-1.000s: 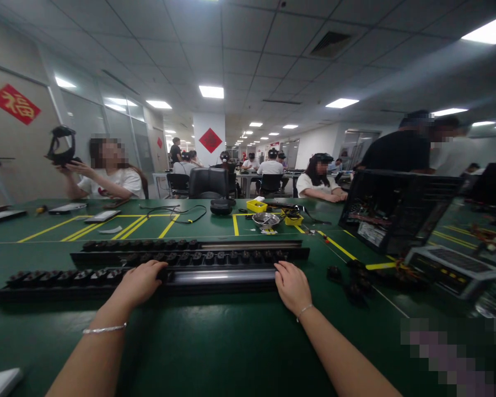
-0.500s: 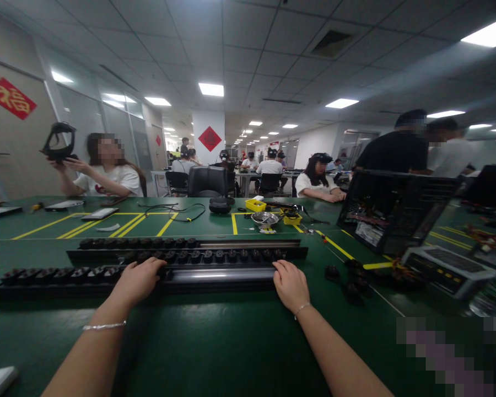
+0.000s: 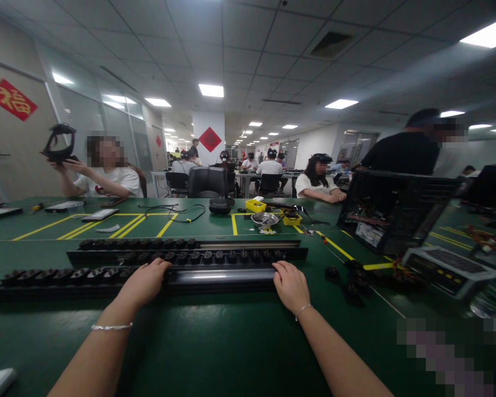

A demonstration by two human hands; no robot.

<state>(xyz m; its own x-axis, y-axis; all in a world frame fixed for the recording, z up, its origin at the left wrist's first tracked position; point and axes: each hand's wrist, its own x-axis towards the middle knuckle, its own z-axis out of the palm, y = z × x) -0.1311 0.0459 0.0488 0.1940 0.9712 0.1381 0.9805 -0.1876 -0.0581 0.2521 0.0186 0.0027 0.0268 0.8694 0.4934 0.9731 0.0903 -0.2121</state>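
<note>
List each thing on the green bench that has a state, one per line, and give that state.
Nearest power strip: flat, both hands on it.
Left hand: resting on the sockets.
Right hand: at the strip's right end.
Computer case: side open.
Metal bowl: upright.

I see a long office: tiled ceiling [image 3: 248, 49] with bright panel lights [image 3: 211, 90], glass partitions [image 3: 107, 138] left, green benches [image 3: 215, 353].

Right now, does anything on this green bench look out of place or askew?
A few small black plug-like parts lie loose right of the long black socket strips, outside any tray. Both hands rest on the nearest strip; nothing spilled or broken.
</note>
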